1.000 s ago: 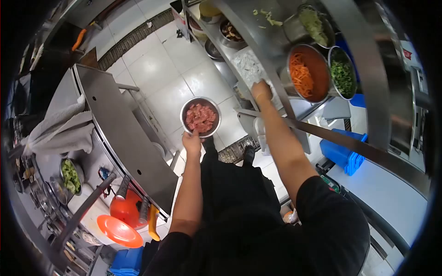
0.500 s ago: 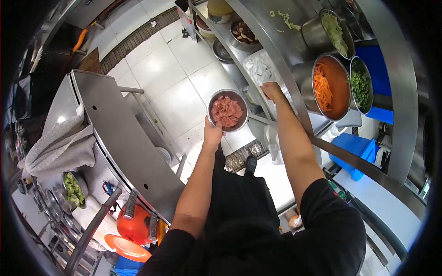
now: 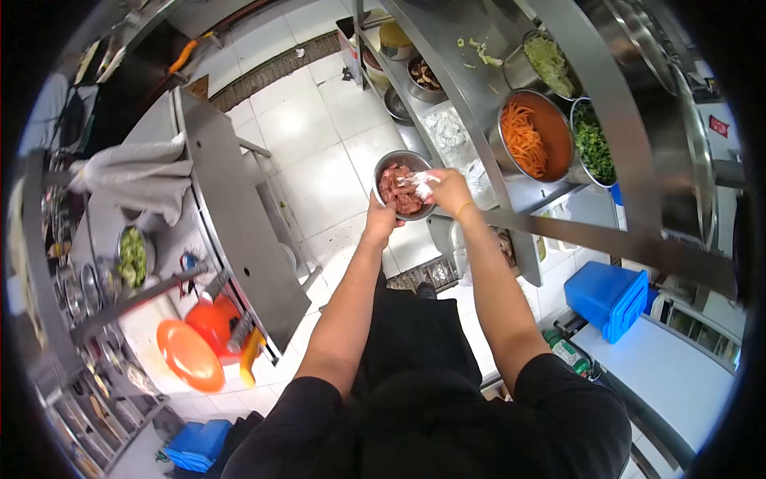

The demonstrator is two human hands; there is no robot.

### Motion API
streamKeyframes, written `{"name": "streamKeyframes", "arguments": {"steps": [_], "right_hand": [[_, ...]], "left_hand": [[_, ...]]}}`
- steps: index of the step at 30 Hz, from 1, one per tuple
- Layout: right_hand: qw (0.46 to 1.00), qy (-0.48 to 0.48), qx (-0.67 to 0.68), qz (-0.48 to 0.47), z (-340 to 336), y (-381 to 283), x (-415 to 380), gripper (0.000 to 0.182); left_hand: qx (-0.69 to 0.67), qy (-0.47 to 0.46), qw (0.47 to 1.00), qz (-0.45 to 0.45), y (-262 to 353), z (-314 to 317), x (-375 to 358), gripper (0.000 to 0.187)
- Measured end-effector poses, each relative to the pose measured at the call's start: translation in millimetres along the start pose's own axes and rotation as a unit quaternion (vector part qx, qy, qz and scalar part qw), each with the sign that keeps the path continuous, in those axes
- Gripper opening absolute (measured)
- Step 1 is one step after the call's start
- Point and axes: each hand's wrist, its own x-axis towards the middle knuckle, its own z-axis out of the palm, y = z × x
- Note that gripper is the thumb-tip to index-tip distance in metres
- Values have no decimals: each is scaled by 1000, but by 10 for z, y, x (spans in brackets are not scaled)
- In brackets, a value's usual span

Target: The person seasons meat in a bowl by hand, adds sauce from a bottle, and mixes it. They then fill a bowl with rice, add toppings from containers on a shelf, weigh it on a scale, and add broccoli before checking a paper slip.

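Note:
A round metal bowl (image 3: 381, 165) of raw meat pieces (image 3: 396, 190) is held above the floor by my left hand (image 3: 381, 220), thumb at the rim and fingers wrapped round its near side. Over the bowl's right side, my right hand (image 3: 448, 191) has its fingers closed on white powder (image 3: 425, 185), some of which lies on the meat. To the right, on the lower shelf, sits a container with white contents and crumpled clear plastic (image 3: 451, 136).
Metal containers hold carrot strips (image 3: 523, 142), chopped greens (image 3: 592, 144) and shredded pale vegetable (image 3: 549, 65) at right. A steel counter (image 3: 231, 215) with a grey cloth (image 3: 144, 172) stands left. Blue bin (image 3: 606, 295) at lower right; orange bowl (image 3: 190, 355) at lower left.
My right hand has moved left from the shelf container to over the bowl, now with white powder in its fingers. White powder has appeared on the meat. The view has shifted.

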Motion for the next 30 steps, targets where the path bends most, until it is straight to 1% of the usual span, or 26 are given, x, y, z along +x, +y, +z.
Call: {"name": "streamKeyframes", "arguments": {"steps": [1,2,4,5,6,7,8,9,10,11,12,13,14,15,17,18,20,21,22,23,24,25,28,30], "right_hand": [[996,-9,-68,-58,64,31,-122,28],[968,38,-172,-176,90,-34,-303,34],[963,-15,-204,-175,48,-167,-592,39],[958,-42,-219,-177,46,-227,-734,41],[941,-53,-216,-255,63,-91,-809,50],[917,-51,-238,-315,67,53,-909,53],[886,-51,-257,-382,87,177,-1034,55],[848,-55,-270,-454,139,194,-1177,58],[846,-92,-280,-445,159,129,-1400,57],[839,-128,-294,-439,178,69,-1607,56],[836,-186,-340,-389,246,64,-1713,53],[827,-235,-390,-328,313,83,-1822,50],[794,-263,-445,-320,350,-13,-2006,48],[760,-285,-498,-306,392,-78,-2163,45],[767,-268,-474,-338,603,-46,-2376,47],[771,-261,-462,-353,697,-65,-2501,49],[726,-324,-424,-435,893,-69,-2835,59],[700,-354,-401,-473,992,-181,-3051,64],[636,-449,-389,-492,1055,-343,-3213,68],[614,-480,-404,-478,1115,-490,-3417,69],[647,-463,-409,-447,1184,-687,-3698,67],[680,-445,-413,-412,1298,-811,-3972,65],[627,-423,-345,-556,2123,-463,-4196,53],[586,-473,-356,-554,2666,-472,-4586,41]], "left_hand": [[-3,7,1000,2,-10,52,-124,48],[-6,17,1000,6,-29,93,-242,48],[-23,32,999,15,-76,140,-537,48],[-28,37,998,47,-123,160,-716,45],[-20,41,998,54,-150,173,-906,43],[-15,52,997,62,-168,171,-1094,42],[17,75,994,73,-222,186,-1250,47],[37,87,989,116,-197,196,-1534,54],[30,97,988,120,-307,151,-1670,60],[60,100,986,118,-490,58,-1773,59],[42,109,984,136,-543,60,-2070,58],[18,114,990,85,-644,41,-2245,57],[-16,112,989,100,-865,14,-2382,59],[-28,120,990,67,-889,-13,-2642,54],[-55,129,989,48,-950,-87,-3118,50],[-85,150,984,49,-1010,-142,-3252,49],[-146,191,970,44,-1188,-286,-3533,47],[-166,204,963,59,-1278,-398,-3681,47],[-185,216,956,75,-1387,-531,-3850,48],[-202,228,948,92,-1454,-708,-4023,49],[-209,225,948,82,-1459,-855,-4273,46],[-222,245,939,99,-1584,-990,-4427,42],[-227,256,932,121,-1732,-1459,-4963,38],[-239,271,921,143,-1816,-1788,-5363,36]]}}
